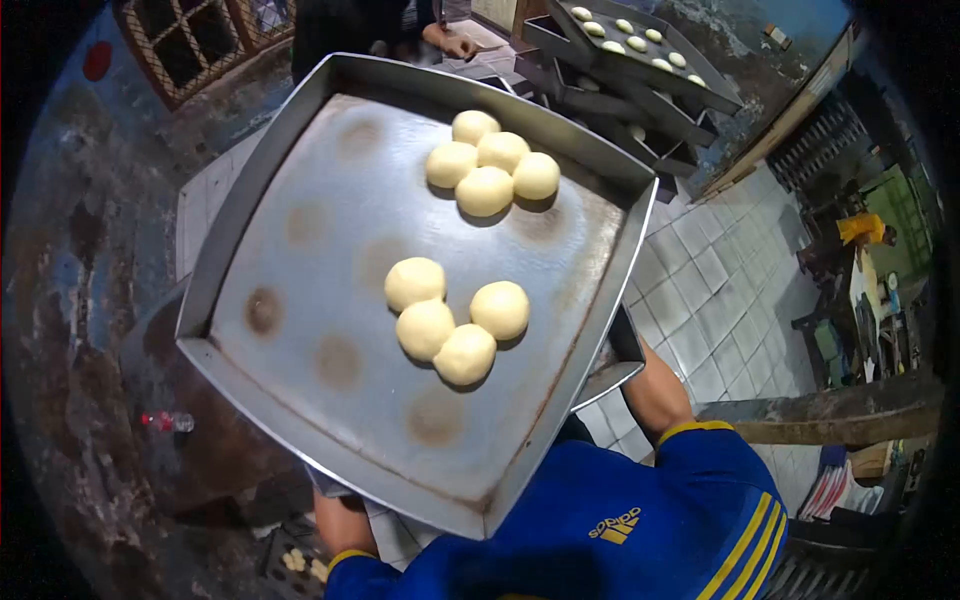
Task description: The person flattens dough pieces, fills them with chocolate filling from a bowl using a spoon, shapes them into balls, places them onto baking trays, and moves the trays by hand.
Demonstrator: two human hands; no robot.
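A large square metal tray (310, 260) fills the middle of the view, tilted, with several pale round dough balls on it. One cluster of dough balls (485, 191) lies near the far side; another group (465, 354) lies near the centre. Dark round stains mark the bare metal. Two forearms in blue sleeves with yellow cuffs reach from below to the tray's left and right sides. Both hands are hidden beneath or behind the tray, so their fingers do not show.
Stacked trays (650, 60) with dough pieces stand at the upper right. Another person's hand (458, 46) is beyond the tray's far edge. A person in yellow (862, 229) is far right. A bottle (168, 422) lies left; a wooden beam (830, 420) is right.
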